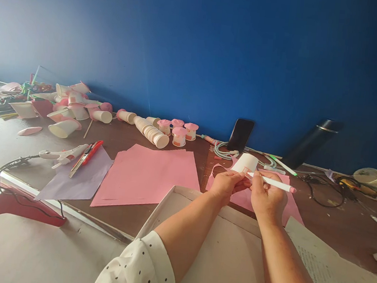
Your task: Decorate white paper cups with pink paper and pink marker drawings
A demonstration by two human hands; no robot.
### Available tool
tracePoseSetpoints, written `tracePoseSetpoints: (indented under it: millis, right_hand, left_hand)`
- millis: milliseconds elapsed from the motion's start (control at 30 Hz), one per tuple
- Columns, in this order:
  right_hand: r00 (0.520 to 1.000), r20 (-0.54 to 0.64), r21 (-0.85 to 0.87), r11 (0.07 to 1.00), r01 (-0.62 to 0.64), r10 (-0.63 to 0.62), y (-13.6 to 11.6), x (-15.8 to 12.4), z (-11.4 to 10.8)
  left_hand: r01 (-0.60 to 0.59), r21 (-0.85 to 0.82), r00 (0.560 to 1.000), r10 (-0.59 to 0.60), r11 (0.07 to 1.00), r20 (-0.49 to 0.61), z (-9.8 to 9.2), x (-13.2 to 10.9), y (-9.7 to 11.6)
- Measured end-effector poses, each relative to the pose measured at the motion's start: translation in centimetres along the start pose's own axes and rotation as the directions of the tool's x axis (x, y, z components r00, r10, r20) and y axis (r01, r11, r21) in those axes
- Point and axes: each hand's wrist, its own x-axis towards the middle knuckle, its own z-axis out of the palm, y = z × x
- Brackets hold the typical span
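My left hand (227,186) grips a white paper cup (245,163), held on its side above the brown table. A small pink outlined shape shows on the cup's wall. My right hand (269,198) is closed round a white marker with a pink end (275,184). The marker's tip touches the cup near that pink shape. Both hands hover over a pink paper sheet (288,209) at the far edge of a white cardboard tray (169,202).
Pink paper sheets (148,175) and a lilac sheet (78,180) lie to the left, with a glue gun (62,154) and red cutter (89,154). Stacked cups (151,132), small pink-roofed cup houses (179,131), a phone (240,134), cables and a dark flask (311,142) line the blue wall.
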Motion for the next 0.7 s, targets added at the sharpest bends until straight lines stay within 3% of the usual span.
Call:
tracePoseSetpoints:
  millis: [700]
  right_hand:
    - [1.0,0.011,-0.011,1.0,-0.01,0.01,0.05,-0.07,0.11]
  left_hand:
    - [-0.025,-0.018,1.0,0.025,1.0,-0.013,0.06,0.02,-0.05]
